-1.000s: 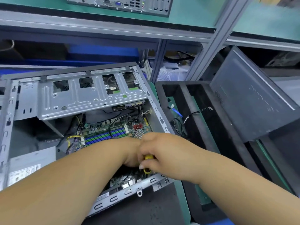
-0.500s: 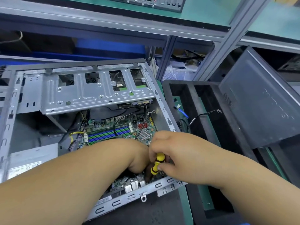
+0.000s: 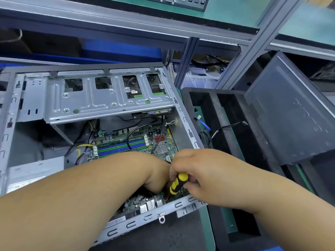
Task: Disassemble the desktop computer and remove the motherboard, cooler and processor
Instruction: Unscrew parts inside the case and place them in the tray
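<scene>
An open grey computer case (image 3: 178,104) lies on its side. Inside it sits the green motherboard (image 3: 137,140) with blue and green memory slots and a small silver heatsink (image 3: 161,147). My right hand (image 3: 203,174) grips a yellow-and-black screwdriver (image 3: 176,183), which points down at the board near the case's near edge. My left hand (image 3: 155,180) reaches into the case right beside the screwdriver; its fingers are hidden below my wrist. Both forearms cover the middle of the board, so the cooler and processor are out of sight.
A metal drive cage (image 3: 108,98) spans the far part of the case. A power supply (image 3: 34,171) sits at the left. To the right stands a black foam tray (image 3: 213,109) holding loose cables (image 3: 223,129), with a dark side panel (image 3: 290,113) leaning over it. Shelf rails run overhead.
The screwdriver has come into fuller view as my right hand shifted slightly right and lower. The camera view has moved a little; my left hand stays in the case.
</scene>
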### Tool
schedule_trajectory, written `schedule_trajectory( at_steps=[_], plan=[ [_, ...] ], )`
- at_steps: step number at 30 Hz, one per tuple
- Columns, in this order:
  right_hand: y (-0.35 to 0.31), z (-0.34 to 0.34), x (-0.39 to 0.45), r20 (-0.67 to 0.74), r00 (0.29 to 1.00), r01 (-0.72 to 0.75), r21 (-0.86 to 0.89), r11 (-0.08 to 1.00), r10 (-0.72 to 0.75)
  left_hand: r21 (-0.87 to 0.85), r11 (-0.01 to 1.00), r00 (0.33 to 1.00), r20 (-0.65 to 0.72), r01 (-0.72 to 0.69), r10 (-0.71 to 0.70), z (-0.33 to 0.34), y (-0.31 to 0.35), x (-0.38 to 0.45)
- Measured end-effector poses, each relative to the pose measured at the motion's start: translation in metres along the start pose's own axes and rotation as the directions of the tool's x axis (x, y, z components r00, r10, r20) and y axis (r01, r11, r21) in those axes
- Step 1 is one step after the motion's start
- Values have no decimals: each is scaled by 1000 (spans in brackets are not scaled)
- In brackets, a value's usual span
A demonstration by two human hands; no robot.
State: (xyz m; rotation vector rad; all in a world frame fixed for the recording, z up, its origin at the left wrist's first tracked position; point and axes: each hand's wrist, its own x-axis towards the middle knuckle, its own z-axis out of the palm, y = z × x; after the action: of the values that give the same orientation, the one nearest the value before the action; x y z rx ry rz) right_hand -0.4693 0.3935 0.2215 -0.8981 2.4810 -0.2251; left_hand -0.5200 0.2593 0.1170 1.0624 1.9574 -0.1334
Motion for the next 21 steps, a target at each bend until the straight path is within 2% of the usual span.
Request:
schedule_trajectory(
  at_steps=[6,16,21],
  plan=[
    [-2,1,2,19,1000,19,45,999,-20,-65,998,1000,-5,-24,23,2,2,0],
    [3,10,3,-30,999,-36,-2,999,36,5,1000,999,44,-23,22,4,3,3],
    [2,13,4,-12,999,-40,63,997,41,5,1000,999,46,2,-3,0,4,-1]
  ],
)
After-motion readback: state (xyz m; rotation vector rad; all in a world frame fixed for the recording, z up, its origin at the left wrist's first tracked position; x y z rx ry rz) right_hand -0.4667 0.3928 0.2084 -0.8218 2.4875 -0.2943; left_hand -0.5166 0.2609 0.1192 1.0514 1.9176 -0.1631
